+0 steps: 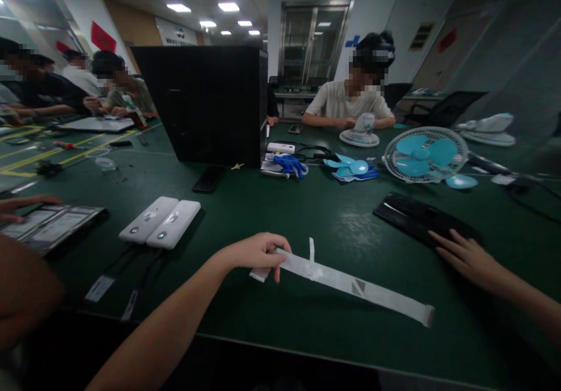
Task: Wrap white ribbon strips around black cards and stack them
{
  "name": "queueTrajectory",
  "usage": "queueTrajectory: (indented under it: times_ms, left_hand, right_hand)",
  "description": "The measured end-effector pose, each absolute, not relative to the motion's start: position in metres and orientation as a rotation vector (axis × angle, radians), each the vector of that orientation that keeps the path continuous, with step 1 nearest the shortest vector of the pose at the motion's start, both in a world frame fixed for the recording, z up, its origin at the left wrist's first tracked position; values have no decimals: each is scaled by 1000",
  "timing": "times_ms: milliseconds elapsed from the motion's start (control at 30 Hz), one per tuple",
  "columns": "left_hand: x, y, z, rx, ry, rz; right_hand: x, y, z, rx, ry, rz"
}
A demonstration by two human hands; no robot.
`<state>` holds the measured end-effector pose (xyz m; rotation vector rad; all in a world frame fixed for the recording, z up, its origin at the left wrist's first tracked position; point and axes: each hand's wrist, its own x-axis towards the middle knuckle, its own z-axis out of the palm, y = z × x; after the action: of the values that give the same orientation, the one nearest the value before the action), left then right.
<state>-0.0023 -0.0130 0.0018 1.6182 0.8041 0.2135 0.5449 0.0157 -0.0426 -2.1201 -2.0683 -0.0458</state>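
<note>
My left hand (260, 253) pinches one end of a white flat ribbon cable (328, 274) between thumb and fingers. Fine lines run along the cable, which has a grey patch near its middle and a darker tip at the right. A narrow white tab stands up from it, and a short white piece shows below my hand. At the right, my right hand (471, 259) lies with outstretched fingers over the near edge of a glossy black flat object (421, 215), whose kind I cannot make out.
Two white power banks (173, 224) with cables lie left of my arm. Behind them are a black phone (208, 179) and a large black box (205, 104). Blue gloves (291, 164), blue fan blades (348, 166) and a fan head (423, 152) lie farther back. Co-workers sit around.
</note>
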Motion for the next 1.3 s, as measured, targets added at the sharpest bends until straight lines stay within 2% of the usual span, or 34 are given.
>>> queueTrajectory:
  times_ms: [100, 433, 533, 833, 1100, 1300]
  left_hand:
    - [-3, -11, -1, 1588, 829, 155]
    - [-10, -5, -1, 1527, 844, 18]
    - [-10, -5, -2, 1526, 839, 48]
    - [-2, -7, -7, 1499, 862, 241]
    - [-5, 0, -15, 1538, 1016, 252]
    - [-9, 2, -17, 1850, 1258, 235]
  right_hand:
    - [485, 20, -39, -2092, -2291, 172]
    - [326, -10, -23, -1397, -2814, 316]
    - [312, -22, -14, -1263, -2852, 301]
    - [287, -44, 19, -1102, -2812, 515]
    - [290, -22, 7, -1016, -2868, 191]
    - [293, -13, -1, -1047, -2894, 64]
